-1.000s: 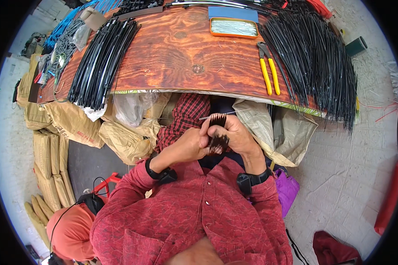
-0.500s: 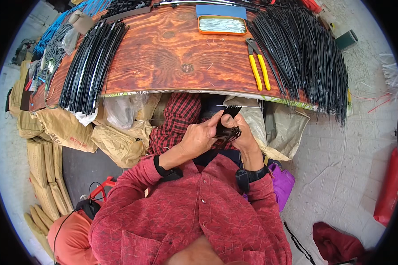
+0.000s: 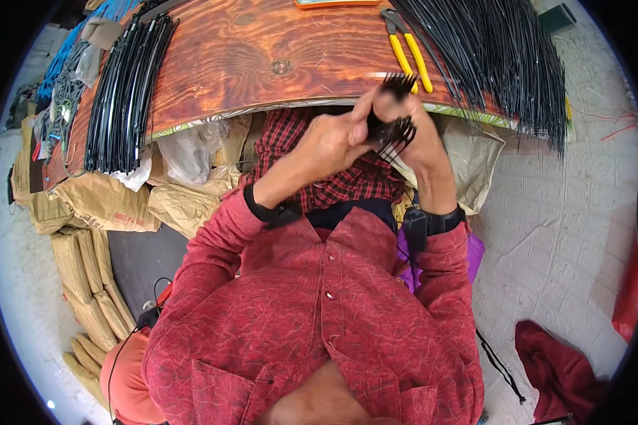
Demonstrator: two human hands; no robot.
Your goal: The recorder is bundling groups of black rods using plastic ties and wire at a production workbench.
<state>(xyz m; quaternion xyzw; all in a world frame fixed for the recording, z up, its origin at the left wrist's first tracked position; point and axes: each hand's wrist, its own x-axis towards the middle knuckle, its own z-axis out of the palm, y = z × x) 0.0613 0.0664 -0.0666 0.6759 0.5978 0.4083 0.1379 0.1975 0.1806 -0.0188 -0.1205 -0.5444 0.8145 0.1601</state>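
At far left, a bundle of long black strips [image 3: 130,92] is laid on the wooden table [image 3: 220,71]. The left hand [image 3: 331,145] is partly closed, its fingertips brought against a black comb-like bunch [image 3: 397,132]; whether it is gripped there cannot be told. The bunch is located in front of the table's near edge. It is seen as dark and matte, with fine, spiky teeth fringed at two ends. Its long axis appears to run away from the body, the upper teeth pointed up, the lower ones splayed down and rightward. Its middle is hidden by the right hand [image 3: 425,142], which is curled around it, thumb pressed on top; the thumb is blurred, and the piece count cannot be established.
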